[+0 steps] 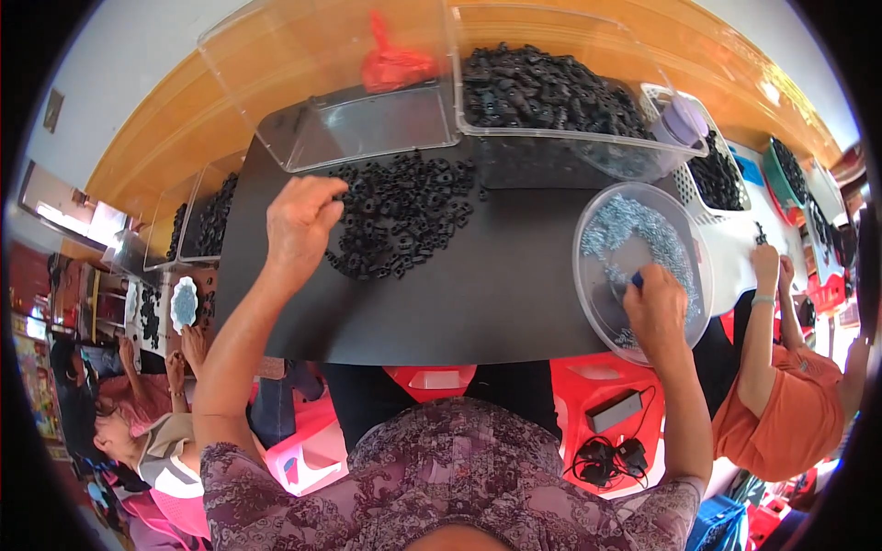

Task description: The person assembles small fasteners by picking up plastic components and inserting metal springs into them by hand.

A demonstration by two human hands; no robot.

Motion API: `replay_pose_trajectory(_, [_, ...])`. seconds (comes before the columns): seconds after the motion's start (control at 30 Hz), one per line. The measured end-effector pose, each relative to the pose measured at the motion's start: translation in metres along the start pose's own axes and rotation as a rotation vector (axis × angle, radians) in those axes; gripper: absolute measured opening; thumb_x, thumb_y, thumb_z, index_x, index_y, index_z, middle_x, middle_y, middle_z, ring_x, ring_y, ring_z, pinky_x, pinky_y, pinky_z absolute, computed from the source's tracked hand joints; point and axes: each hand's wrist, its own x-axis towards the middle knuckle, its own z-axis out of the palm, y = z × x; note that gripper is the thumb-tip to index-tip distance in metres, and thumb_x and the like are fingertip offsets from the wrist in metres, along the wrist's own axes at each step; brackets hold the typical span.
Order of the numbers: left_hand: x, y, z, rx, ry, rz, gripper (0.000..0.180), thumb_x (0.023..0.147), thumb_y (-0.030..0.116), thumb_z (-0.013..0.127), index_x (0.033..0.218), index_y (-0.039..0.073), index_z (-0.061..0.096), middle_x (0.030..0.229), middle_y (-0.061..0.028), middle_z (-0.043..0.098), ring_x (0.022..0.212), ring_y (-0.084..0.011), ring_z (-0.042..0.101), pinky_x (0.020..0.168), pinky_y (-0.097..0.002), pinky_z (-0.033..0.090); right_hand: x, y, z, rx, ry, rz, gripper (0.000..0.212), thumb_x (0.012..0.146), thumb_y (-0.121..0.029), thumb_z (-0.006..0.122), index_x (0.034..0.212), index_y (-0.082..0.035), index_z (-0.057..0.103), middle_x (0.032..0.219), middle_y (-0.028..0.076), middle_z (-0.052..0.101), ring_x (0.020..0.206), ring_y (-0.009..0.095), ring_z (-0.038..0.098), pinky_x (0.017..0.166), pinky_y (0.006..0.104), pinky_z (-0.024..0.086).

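My left hand [306,219] is closed, its fingers curled at the left edge of a loose pile of small black plastic parts [404,216] on the dark table. Whatever it may hold is hidden. My right hand [658,305] reaches into a round clear plastic tub [581,246] at the right of the table. Its fingers close round a small dark blue object [637,279], mostly covered by the hand. Small shiny silver-blue metal pieces [634,228] lie along the tub's far and right sides; they are too small to name surely.
A clear bin [367,129] with a red bag [395,64] beyond it stands at the back left. Another clear bin [469,130] holds many black parts. A white basket [689,197] sits to its right. Co-workers' hands [764,266] work at neighbouring tables on both sides.
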Motion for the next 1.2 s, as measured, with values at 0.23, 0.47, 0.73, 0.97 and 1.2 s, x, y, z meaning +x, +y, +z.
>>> replay_pose_trajectory(0.23, [-0.017,-0.011,0.029,0.02,-0.018,-0.02,0.023,0.07,0.003,0.069,0.093,0.007,0.067,0.083,-0.0063,0.062,0.081,-0.0275,0.057,0.072,-0.0377,0.047,0.001,-0.004,-0.011,0.157,-0.002,0.202,0.016,0.073,-0.002,0.063,0.085,0.002,0.053,0.075,0.018,0.056,0.071,0.038,0.056,0.064,0.044,0.043])
replay_pose_trajectory(0.47, [0.003,-0.017,0.06,0.332,-0.079,0.114,0.019,0.065,0.009,0.074,0.078,0.004,0.061,0.073,-0.0088,0.057,0.076,-0.0286,0.055,0.069,-0.0401,0.044,-0.001,-0.022,-0.019,0.246,0.082,0.073,0.015,0.073,0.001,0.065,0.086,0.001,0.057,0.072,0.016,0.055,0.065,0.033,0.055,0.06,0.0399,0.043])
replay_pose_trajectory(0.73, [0.009,-0.017,0.064,0.381,-0.228,0.064,0.018,0.066,0.01,0.071,0.081,0.004,0.062,0.079,-0.0124,0.059,0.08,-0.0319,0.058,0.073,-0.0414,0.047,-0.003,-0.073,-0.023,0.421,0.272,0.065,0.013,0.076,0.003,0.067,0.083,0.001,0.057,0.071,0.014,0.054,0.06,0.026,0.053,0.056,0.0334,0.042])
replay_pose_trajectory(0.97, [0.01,-0.013,0.054,0.231,-0.022,0.051,0.012,0.071,0.014,0.067,0.078,0.006,0.064,0.074,-0.0107,0.058,0.077,-0.0306,0.061,0.07,-0.042,0.049,0.016,-0.078,-0.004,0.602,0.268,0.157,0.011,0.079,-0.001,0.064,0.087,0.003,0.058,0.073,0.015,0.056,0.063,0.025,0.054,0.06,0.033,0.044])
replay_pose_trajectory(1.2, [-0.017,0.023,0.024,-0.475,-0.072,-0.319,0.016,0.081,0.012,0.067,0.091,-0.001,0.065,0.078,-0.0034,0.061,0.068,-0.01,0.056,0.062,-0.0236,0.044,0.018,-0.045,-0.002,0.828,0.125,0.411,0.01,0.078,-0.003,0.061,0.085,0.005,0.06,0.061,0.003,0.052,0.058,0.007,0.045,0.054,0.0261,0.039])
